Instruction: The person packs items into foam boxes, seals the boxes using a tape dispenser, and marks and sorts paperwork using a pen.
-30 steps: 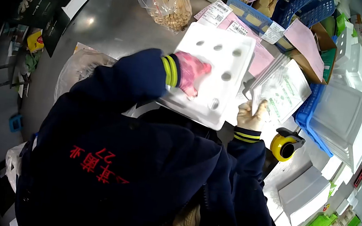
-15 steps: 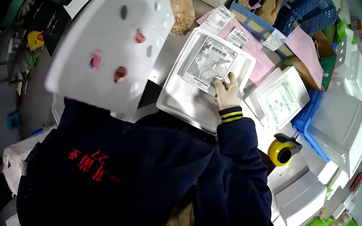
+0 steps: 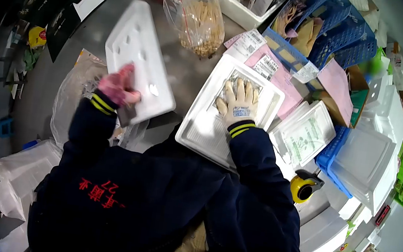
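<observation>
Here's the white tray [image 3: 206, 132] on the bench [image 3: 96, 29], printed packet [image 3: 223, 93] inside, and the right hand [image 3: 238, 100] lies flat over it, fingers spread! Leftward, the pink-gloved left hand [image 3: 120, 86] meets a tilted, holed white lid [image 3: 140, 48]; gripping or merely touching, I can't tell. Beyond, a clear bag [image 3: 204, 26].

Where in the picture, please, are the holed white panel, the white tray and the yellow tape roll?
Holed white panel [image 3: 144, 67]: head view, on its flat face.
White tray [image 3: 210, 133]: head view, on its bare floor.
Yellow tape roll [image 3: 296, 187]: head view, on its yellow ring.
</observation>
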Motion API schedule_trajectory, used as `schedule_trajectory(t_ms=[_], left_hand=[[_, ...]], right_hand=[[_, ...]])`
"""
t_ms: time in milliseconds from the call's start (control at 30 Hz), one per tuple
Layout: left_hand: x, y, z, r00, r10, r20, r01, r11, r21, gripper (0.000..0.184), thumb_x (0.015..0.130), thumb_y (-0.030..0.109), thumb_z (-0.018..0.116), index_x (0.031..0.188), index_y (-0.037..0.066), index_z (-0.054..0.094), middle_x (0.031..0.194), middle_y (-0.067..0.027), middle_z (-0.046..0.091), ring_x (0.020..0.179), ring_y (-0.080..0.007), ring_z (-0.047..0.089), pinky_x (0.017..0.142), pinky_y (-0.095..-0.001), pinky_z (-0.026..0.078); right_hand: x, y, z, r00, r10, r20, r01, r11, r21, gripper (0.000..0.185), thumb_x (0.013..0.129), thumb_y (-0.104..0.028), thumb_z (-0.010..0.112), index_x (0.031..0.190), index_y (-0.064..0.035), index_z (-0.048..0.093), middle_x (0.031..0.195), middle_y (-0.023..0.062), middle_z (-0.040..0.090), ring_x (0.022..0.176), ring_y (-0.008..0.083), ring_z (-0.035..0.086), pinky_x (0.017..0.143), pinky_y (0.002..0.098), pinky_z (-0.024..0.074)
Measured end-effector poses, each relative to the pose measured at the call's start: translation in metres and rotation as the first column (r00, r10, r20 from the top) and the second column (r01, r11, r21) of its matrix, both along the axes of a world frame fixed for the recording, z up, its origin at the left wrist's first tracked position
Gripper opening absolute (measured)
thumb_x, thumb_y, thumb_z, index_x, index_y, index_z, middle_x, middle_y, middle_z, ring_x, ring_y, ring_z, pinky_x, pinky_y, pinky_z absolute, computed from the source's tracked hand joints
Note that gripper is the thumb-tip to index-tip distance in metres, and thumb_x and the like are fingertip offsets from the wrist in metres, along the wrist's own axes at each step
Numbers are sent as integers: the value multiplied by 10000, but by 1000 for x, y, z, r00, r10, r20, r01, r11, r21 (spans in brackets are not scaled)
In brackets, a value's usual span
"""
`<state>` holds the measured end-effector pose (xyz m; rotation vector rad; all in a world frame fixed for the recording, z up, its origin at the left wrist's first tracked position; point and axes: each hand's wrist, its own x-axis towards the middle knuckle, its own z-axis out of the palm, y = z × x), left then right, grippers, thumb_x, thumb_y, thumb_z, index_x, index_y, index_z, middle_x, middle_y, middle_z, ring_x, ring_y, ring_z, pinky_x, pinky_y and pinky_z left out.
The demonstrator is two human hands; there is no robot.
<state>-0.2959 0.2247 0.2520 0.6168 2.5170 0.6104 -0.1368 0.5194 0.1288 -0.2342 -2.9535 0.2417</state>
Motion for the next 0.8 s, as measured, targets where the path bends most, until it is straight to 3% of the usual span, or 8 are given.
schedule_trajectory(t_ms=[67, 100, 200, 267, 367, 467, 500, 800], left_hand=[[12, 42, 1, 983, -134, 126, 174, 899, -403, 791, 653, 477, 631, 1213, -25, 383, 907, -202, 628, 819, -309, 629, 767, -325, 493], [20, 61, -2, 956, -135, 260, 232, 890, -393, 848, 644, 593, 607, 1193, -20, 400, 914, -214, 624, 838, -301, 628, 765, -339, 492], [47, 89, -36, 921, -375, 104, 389, 870, -303, 763, 689, 669, 534, 1019, -19, 544, 909, -164, 617, 815, -295, 620, 749, -369, 481], [49, 101, -49, 946, -259, 193, 308, 904, -297, 658, 732, 637, 508, 954, 22, 579, 909, -148, 592, 812, -290, 610, 751, -372, 471], [49, 118, -45, 922, -384, -47, 365, 905, -219, 606, 704, 544, 584, 1037, 39, 562, 1091, -159, 547, 987, -295, 525, 874, -396, 398], [56, 126, -85, 673, -536, -509, 635, 772, 26, 607, 722, 427, 544, 1255, 150, 456, 1343, -107, 367, 1231, -315, 314, 1032, -487, 203], [55, 133, -82, 737, -588, -332, 642, 763, 74, 610, 727, 320, 530, 1306, 179, 402, 1418, -111, 256, 1301, -338, 207, 1050, -530, 122], [55, 143, -84, 694, -699, -174, 709, 705, -3, 579, 745, 172, 483, 1315, 143, 389, 1455, -104, 169, 1352, -331, 76, 1048, -566, 27]], right_hand=[[-1, 0, 3, 1000, 10, 4, -10, 1000, -20, 574, 776, -464, 507, 1268, -174, 455, 1316, 175, 387, 1210, 382, 342, 1013, 508, 206], [-1, 2, 2, 1000, 11, -15, -12, 999, -36, 568, 766, -452, 528, 1263, -186, 460, 1305, 162, 402, 1209, 376, 344, 1013, 508, 206], [-1, 8, 16, 994, -18, 111, 22, 999, -36, 554, 710, -333, 600, 1238, -218, 481, 1301, 117, 416, 1205, 354, 351, 995, 484, 264], [-4, 18, 13, 995, 20, 94, -10, 994, -111, 553, 687, -297, 614, 1221, -215, 493, 1293, 92, 424, 1195, 332, 363, 955, 471, 323], [-7, 29, 5, 997, 76, -4, -75, 986, -149, 502, 687, -294, 610, 1171, -191, 529, 1235, 69, 476, 1143, 303, 423, 922, 451, 362], [-12, 42, -4, 988, 146, -53, -154, 972, -178, 470, 689, -313, 603, 1131, -158, 556, 1197, 73, 508, 1116, 291, 448, 924, 415, 363], [-14, 45, 2, 989, 150, -18, -150, 960, -236, 453, 701, -324, 596, 1117, -148, 567, 1171, 71, 527, 1098, 294, 460, 929, 402, 359], [-28, 95, 16, 928, 365, 73, -273, 801, -533, 335, 754, -135, 524, 1080, -115, 598, 1120, 74, 578, 1023, 271, 522, 898, 348, 412]])
